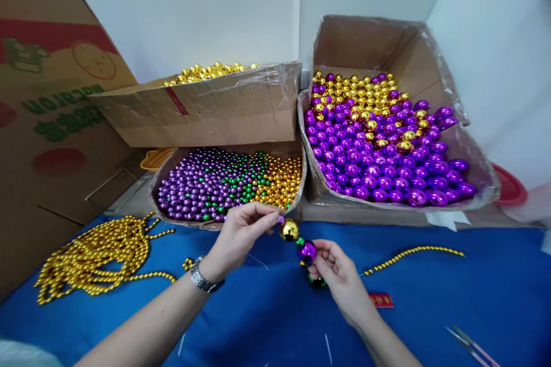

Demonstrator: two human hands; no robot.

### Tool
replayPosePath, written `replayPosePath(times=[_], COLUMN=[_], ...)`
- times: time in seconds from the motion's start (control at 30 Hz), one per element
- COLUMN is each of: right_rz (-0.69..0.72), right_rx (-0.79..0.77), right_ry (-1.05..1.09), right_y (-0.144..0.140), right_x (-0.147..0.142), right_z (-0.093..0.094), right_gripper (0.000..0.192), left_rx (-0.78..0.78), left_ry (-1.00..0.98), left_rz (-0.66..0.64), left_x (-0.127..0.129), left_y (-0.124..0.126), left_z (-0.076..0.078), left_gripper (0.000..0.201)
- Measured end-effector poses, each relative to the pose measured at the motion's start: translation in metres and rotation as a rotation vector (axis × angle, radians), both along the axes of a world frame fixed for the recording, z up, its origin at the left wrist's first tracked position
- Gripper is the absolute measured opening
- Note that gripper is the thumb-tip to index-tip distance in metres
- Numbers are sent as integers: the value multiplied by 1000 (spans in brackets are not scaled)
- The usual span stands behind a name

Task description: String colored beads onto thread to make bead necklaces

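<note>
My left hand (239,235), with a metal watch on its wrist, pinches a small purple bead at the top end of a short bead string (301,246) over the blue cloth (258,321). On the string sit a large gold ball (288,230), a small green bead and a large purple ball (307,251). My right hand (338,278) grips the lower end, where a dark green ball shows under the fingers. Just behind the hands is a low box of small purple, green and gold beads (228,183).
A box of large purple and gold balls (379,143) stands at the back right, a box of gold balls (206,97) at the back left. A pile of gold bead strands (94,255) lies at the left, one strand (413,255) at the right. Scissors (471,347) lie bottom right.
</note>
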State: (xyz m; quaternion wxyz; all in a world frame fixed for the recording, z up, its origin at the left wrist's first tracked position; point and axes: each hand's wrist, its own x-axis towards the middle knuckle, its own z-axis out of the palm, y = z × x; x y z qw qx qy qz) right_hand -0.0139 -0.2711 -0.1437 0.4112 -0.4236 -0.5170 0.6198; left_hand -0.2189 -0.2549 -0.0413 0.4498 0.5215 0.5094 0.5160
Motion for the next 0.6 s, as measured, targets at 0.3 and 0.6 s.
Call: replayPosePath(times=[0.3, 0.6], right_rz=[87, 143], right_rx=[547, 963], right_ry=[-343, -559], right_y=[36, 69], right_x=[2, -28], right_z=[90, 171], right_gripper=[33, 23], left_rx=[433, 584], left_ry=[262, -127], left_rz=[54, 161], left_x=[17, 7], left_y=[14, 26], left_z=[74, 89], left_gripper=[7, 9])
